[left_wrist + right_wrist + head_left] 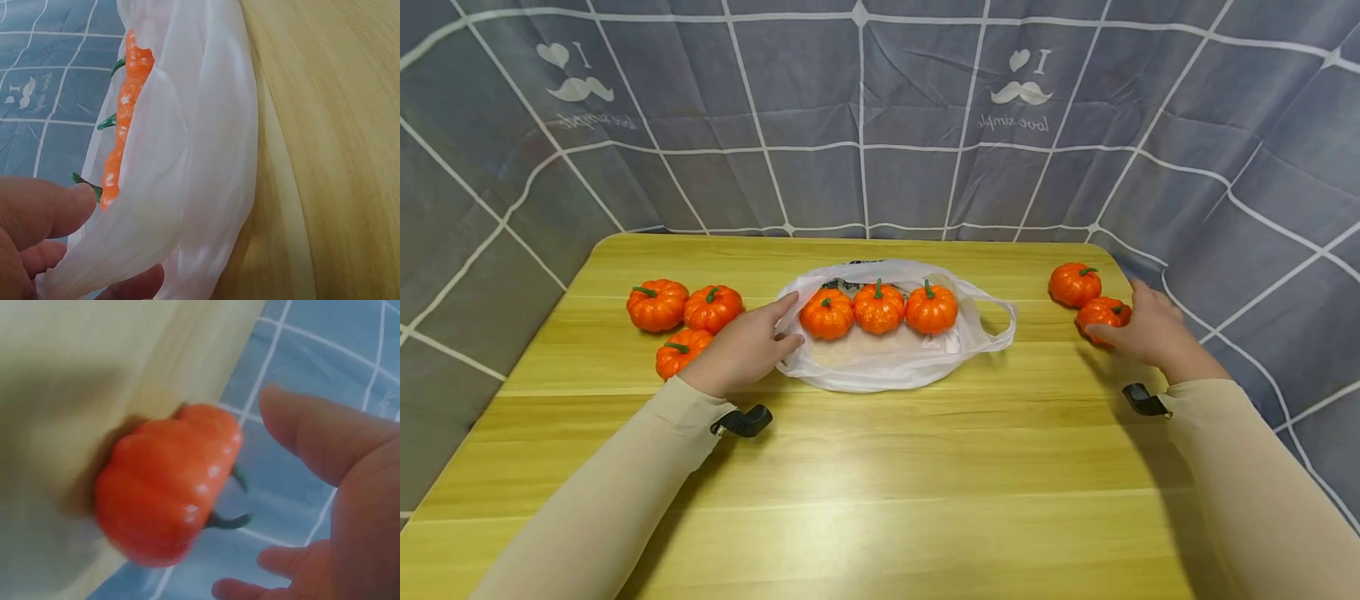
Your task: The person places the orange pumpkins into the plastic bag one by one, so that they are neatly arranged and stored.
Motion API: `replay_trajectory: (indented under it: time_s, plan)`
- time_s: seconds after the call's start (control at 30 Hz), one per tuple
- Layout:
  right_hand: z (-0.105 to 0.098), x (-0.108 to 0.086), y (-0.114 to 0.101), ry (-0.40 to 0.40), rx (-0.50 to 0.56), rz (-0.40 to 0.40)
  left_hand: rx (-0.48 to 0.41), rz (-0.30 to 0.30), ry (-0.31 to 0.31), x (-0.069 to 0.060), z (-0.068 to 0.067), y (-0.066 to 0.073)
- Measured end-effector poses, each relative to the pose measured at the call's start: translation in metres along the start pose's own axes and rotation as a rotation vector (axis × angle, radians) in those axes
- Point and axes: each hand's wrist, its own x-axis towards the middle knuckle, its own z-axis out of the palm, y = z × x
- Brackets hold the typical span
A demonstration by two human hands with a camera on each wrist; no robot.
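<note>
- Wood-grain table (880, 467) before you
- White plastic bag (880, 375) mid-table, mouth open
- Your L hand (747, 343) at bag's L rim, can't tell if pinching it
- Your R hand (1157, 333) released, just beside nearer R pumpkin (1101, 317)
- Row of 3 mini pumpkins (879, 309) in bag, 3 loose pumpkins (657, 305) nr L hand

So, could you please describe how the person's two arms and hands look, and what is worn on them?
The left sleeve and right sleeve are long, plain and beige, ending near the wrists. A small black piece sticks out at the left cuff and another at the right cuff. The left hand and right hand wear no gloves. No cables or printed marks show.
</note>
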Motion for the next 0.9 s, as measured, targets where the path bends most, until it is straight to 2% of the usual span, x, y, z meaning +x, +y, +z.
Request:
replay_trajectory:
  time_s: [0.2, 0.33, 0.5, 0.73, 0.9]
  plan:
    - [0.004, 0.000, 0.009, -0.063, 0.021, -0.003, 0.011, 0.006, 0.010, -0.001, -0.001, 0.001]
    - [0.008, 0.001, 0.009, -0.102, 0.021, -0.035, 0.041, 0.037, 0.042, -0.001, -0.002, 0.000]
    - [0.012, 0.002, 0.010, -0.084, 0.021, -0.044, 0.047, 0.043, 0.059, -0.001, -0.003, 0.001]
    - [0.017, 0.005, 0.014, -0.049, 0.022, 0.015, 0.038, 0.029, 0.052, -0.001, -0.005, 0.003]
    - [0.022, 0.008, 0.014, -0.016, 0.056, 0.008, 0.010, 0.018, 0.045, -0.002, -0.004, 0.006]
